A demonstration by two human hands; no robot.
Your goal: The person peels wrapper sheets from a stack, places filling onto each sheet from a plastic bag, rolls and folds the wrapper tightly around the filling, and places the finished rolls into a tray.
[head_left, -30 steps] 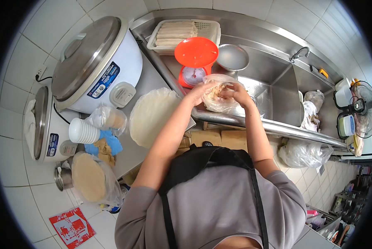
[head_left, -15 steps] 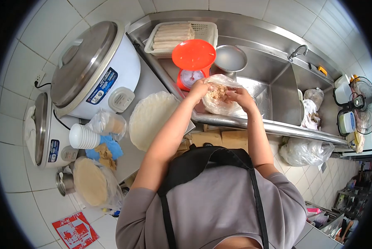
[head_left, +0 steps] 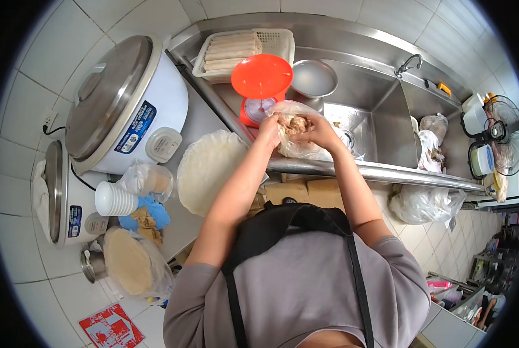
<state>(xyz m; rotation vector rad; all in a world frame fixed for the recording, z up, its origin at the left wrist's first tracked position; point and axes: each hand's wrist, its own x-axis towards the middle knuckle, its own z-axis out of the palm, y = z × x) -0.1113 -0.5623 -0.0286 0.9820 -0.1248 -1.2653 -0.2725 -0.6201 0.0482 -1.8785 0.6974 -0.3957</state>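
Left bare hand [head_left: 269, 130]: nearly closed, fingers curled over the left edge of a clear, crumpled plastic bag [head_left: 299, 151]; apparently gripping the film.
Right bare hand [head_left: 320, 134]: partly open, fingers bent into the bag mouth from the right, set against a pale brown, lumpy food mass [head_left: 294, 124]; firm hold on a clump or mere contact, cannot tell.
Bag position: at the near rim of a stainless-steel sink [head_left: 372, 110], just in front of a red kitchen scale with a round pan [head_left: 262, 76]; resting on metal or suspended between the hands, cannot tell.
Basket: white, perforated, plastic basket [head_left: 278, 42] behind the scale, bearing pale cylindrical rolls [head_left: 233, 51].
Bowl: shallow, round metal bowl [head_left: 314, 78] just beside the scale pan, to the right.
Sheet: pale, thin, round sheet [head_left: 207, 174] lying flat on the grey metal surface [head_left: 198, 119], near the bag, to the left.
Spill hazard: food mass over the bag edge into the sink; likely cause, a slackened left grip or a mouth folding under the right fingers.
Tear hazard: split film; likely cause, fingertips pressing through thin plastic or pulling in opposite directions.
Scale hazard: knocked pan or shoved base; likely cause, bag and left knuckles working too close.
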